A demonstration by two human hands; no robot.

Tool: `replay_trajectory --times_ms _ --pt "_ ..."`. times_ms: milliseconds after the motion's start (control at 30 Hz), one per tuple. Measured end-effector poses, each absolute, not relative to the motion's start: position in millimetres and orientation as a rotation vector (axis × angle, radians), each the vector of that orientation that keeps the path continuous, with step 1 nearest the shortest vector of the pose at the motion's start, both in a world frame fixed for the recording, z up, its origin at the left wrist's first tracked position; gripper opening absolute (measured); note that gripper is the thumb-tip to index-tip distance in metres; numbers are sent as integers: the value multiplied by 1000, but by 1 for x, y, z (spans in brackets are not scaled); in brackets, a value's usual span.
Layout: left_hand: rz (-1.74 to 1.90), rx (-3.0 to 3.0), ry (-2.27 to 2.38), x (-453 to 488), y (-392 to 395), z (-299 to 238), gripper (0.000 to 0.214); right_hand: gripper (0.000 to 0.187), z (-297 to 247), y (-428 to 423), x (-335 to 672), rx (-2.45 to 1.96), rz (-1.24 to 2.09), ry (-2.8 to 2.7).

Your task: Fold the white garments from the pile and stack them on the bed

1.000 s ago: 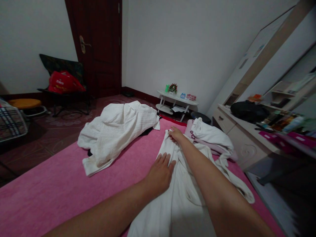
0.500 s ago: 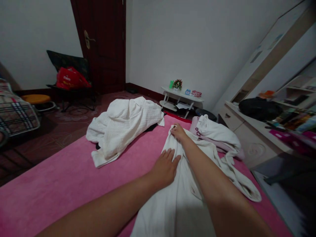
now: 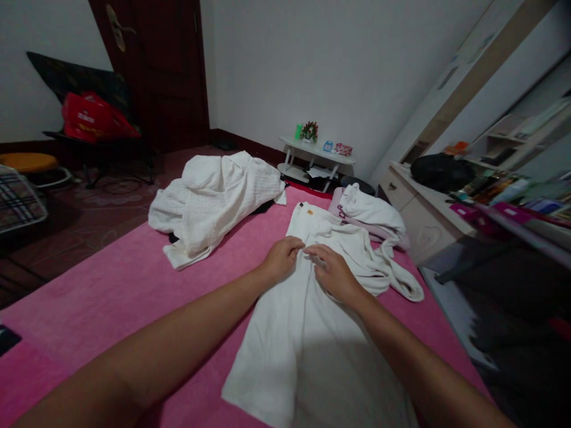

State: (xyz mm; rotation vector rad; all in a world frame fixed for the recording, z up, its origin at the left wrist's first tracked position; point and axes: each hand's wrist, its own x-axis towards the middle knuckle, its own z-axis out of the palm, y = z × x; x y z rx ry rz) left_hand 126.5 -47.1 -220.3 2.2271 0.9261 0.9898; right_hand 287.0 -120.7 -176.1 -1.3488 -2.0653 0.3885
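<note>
A long white garment (image 3: 276, 351) lies stretched along the bed toward me, with a small dark label and an orange tag by its far end. My left hand (image 3: 283, 260) is closed on a fold in its middle, thumb against fingers. Right beside it, my right hand (image 3: 333, 270) has curled fingers gripping the same cloth, close to the left fingertips. A looser part of white cloth with a sleeve-like strip spreads to the right of my right hand. Another crumpled white garment (image 3: 223, 199), textured, lies farther left, with something black under it.
The bed has a pink cover (image 3: 111, 291). A pale pillow (image 3: 377, 223) with white cloth on it lies at the far right. Beyond stand a small white table (image 3: 297, 142), a cluttered dresser (image 3: 422, 220), and a chair with a red bag (image 3: 96, 119).
My right hand has let go of the garment's far end and come back toward me beside the left. My left hand has gone from lying flat to gripping the cloth. The view has shifted.
</note>
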Motion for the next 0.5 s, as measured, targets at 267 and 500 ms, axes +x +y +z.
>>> replay_trajectory --times_ms 267,500 --pt "868 2416 1189 138 -2 -213 34 49 -200 -101 308 -1614 105 -1904" --pt "778 2589 1230 139 3 -218 31 18 -199 -88 335 -1881 -179 -1952"
